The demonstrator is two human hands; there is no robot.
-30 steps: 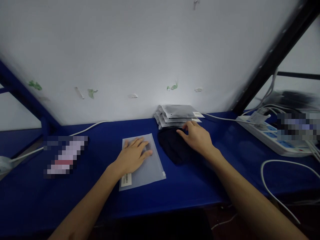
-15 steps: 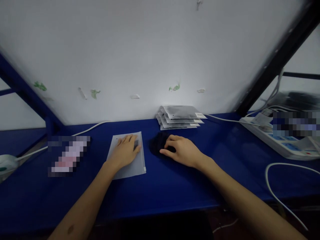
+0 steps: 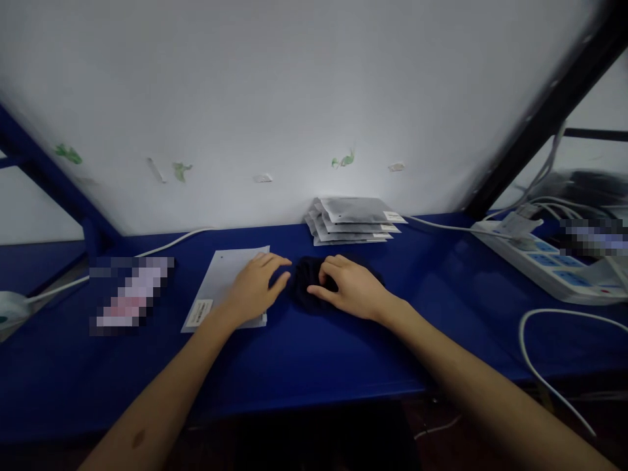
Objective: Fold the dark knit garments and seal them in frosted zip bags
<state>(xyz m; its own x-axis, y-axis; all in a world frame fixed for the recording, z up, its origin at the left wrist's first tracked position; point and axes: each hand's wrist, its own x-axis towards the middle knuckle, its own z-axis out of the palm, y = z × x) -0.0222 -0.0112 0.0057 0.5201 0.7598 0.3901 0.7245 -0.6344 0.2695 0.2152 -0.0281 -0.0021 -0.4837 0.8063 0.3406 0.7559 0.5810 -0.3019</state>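
Note:
A small dark cloth bundle [image 3: 307, 288] lies on the blue table [image 3: 314, 353] in front of me. My right hand [image 3: 350, 288] rests on its right side with fingers curled around it. My left hand [image 3: 252, 288] lies at the bundle's left edge, fingers stretched toward it, its palm over the right part of a frosted zip bag [image 3: 216, 291] with a white label near its front corner. Much of the cloth is hidden under my right hand.
A stack of packed frosted bags [image 3: 353, 219] sits against the white back wall. A white power strip [image 3: 544, 261] with cables lies at the right, and a white cable [image 3: 544, 373] loops over the front right edge. Another cable [image 3: 161, 245] runs left along the wall.
My right hand has drawn the dark cloth from near the stack toward the table's middle. My left hand has slid the frosted bag leftward, then reached right to the cloth.

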